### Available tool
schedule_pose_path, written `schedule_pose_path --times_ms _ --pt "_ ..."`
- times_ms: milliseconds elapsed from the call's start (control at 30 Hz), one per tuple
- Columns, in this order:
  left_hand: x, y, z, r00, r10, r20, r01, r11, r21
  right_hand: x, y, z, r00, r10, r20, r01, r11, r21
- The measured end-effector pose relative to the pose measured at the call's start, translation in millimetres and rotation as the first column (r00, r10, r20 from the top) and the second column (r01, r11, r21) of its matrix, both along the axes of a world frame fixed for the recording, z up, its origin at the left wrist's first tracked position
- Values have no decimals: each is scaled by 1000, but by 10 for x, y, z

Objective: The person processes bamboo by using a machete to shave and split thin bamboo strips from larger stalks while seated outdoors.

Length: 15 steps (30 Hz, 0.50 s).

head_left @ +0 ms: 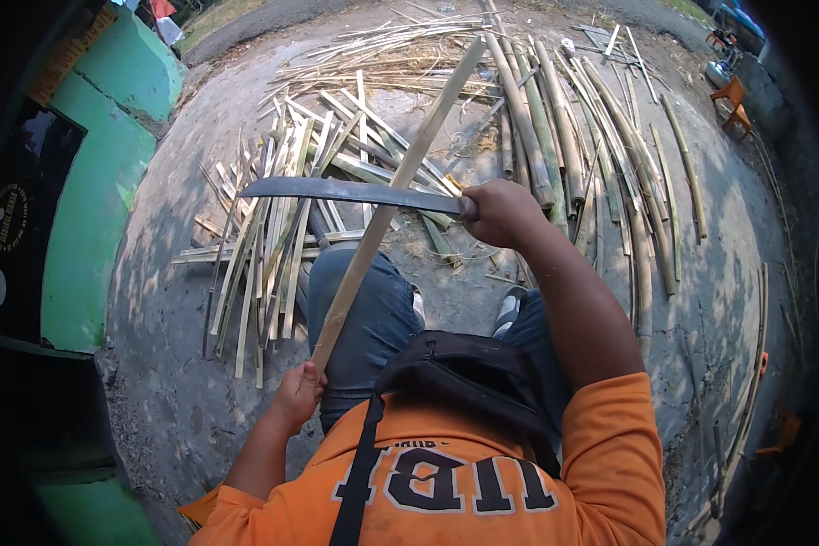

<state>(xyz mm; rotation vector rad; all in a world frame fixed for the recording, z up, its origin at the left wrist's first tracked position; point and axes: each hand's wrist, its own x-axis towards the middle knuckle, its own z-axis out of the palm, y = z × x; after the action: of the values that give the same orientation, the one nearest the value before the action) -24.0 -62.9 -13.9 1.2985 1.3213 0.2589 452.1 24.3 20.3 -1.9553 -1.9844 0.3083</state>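
My right hand (500,215) is closed around the handle of a machete (337,189), whose long dark blade points left, roughly level. The blade lies across a pale bamboo strip (409,164); whether it cuts into the strip I cannot tell. Down by my left thigh, my left hand (298,394) grips the strip's lower end. From there the strip slants up and away to the right, its far end standing over the piles. Beyond my left knee, a heap of split bamboo strips (278,227) spreads over the ground.
Whole bamboo poles (541,136) lie ahead to the right, with thinner lengths beside them. Farther off is a pile of long thin strips (364,55). A green wall (96,227) stands on the left, and orange chairs (733,100) at the far right. A black bag (464,373) hangs across my front.
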Motion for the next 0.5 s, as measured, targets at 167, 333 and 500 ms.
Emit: schedule_pose_path --times_ms 167,333,500 --pt "0 -51 -12 999 -23 -25 26 996 89 -144 -94 103 996 79 50 -81 996 41" --pt "29 -21 9 999 -17 -33 19 998 59 95 -11 -96 999 -29 -22 31 990 135" --pt "-1 -54 -25 999 -22 -26 25 995 98 -65 -75 50 996 79 34 -84 980 178"
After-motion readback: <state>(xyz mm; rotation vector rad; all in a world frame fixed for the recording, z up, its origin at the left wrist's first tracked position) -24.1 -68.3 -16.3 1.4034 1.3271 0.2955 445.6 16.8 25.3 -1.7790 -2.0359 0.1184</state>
